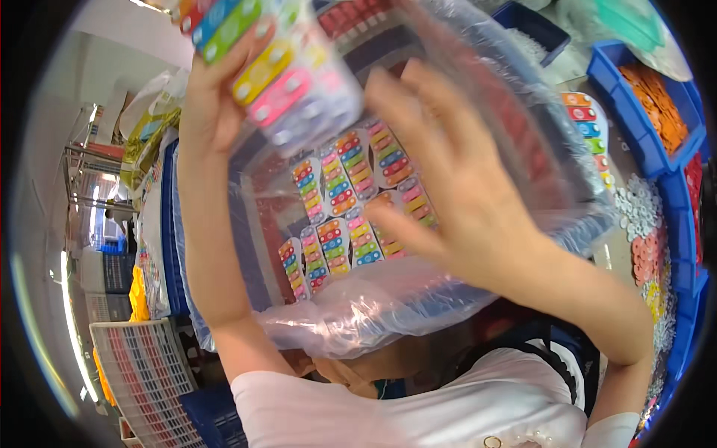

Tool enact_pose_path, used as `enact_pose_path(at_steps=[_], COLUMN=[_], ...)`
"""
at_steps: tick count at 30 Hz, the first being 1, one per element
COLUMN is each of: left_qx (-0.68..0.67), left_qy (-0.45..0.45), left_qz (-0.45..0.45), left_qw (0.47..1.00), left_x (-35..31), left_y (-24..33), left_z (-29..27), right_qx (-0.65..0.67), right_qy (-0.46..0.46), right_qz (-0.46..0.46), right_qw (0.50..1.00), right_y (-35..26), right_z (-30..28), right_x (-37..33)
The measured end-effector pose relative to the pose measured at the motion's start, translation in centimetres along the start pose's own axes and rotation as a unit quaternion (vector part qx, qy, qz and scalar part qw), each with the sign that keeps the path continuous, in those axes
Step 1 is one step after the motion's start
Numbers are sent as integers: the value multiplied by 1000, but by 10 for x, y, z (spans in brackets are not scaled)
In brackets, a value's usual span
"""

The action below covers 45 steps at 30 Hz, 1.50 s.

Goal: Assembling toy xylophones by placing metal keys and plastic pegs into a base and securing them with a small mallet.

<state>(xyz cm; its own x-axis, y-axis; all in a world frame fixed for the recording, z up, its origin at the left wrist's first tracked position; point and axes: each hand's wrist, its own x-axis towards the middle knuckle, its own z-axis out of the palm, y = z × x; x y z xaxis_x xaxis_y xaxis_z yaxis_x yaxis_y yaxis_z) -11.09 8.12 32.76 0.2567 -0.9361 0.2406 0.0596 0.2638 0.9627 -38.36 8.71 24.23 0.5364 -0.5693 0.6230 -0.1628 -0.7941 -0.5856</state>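
Observation:
My left hand is raised at the upper left with its fingers closed round a toy xylophone, white with a row of coloured bars. Motion smears that toy, and I cannot tell whether there is more than one in the grip. My right hand, blurred too, hovers just right of it over the bin, fingers and thumb spread and nothing visible in them. Below both hands is a big bin lined with clear plastic. Several similar xylophones lie side by side in rows inside it.
On the right bench another xylophone lies beside a blue tray of orange pieces. Nearer are piles of small white pieces and pink pieces. A dark tray stands behind the bin. Crates stand at left.

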Motion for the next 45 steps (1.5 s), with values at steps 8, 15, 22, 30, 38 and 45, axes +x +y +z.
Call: enact_pose_path(at_steps=[8, 15, 22, 30, 38, 45], left_qx=[284, 127, 192, 515, 738, 675], left_qy=[195, 289, 338, 347, 301, 400], left_qz=[-399, -471, -336, -331, -437, -401], left_qw=[850, 824, 858, 711, 418, 472], left_x=[-81, -150, -173, -196, -158, -161], left_y=[-159, -242, -303, -328, -319, -324], left_z=[-316, -391, -370, -459, -307, -313], right_qx=[-121, -93, -100, -63, -68, -96], right_qy=[-434, -403, -435, -422, -431, -435], right_qz=[30, 64, 67, 68, 71, 57], right_qw=[892, 908, 892, 902, 897, 893], right_y=[-10, -12, -16, -17, -15, -16], right_z=[17, 13, 11, 8, 12, 13], right_x=[-33, -28, -18, -21, -24, -24])
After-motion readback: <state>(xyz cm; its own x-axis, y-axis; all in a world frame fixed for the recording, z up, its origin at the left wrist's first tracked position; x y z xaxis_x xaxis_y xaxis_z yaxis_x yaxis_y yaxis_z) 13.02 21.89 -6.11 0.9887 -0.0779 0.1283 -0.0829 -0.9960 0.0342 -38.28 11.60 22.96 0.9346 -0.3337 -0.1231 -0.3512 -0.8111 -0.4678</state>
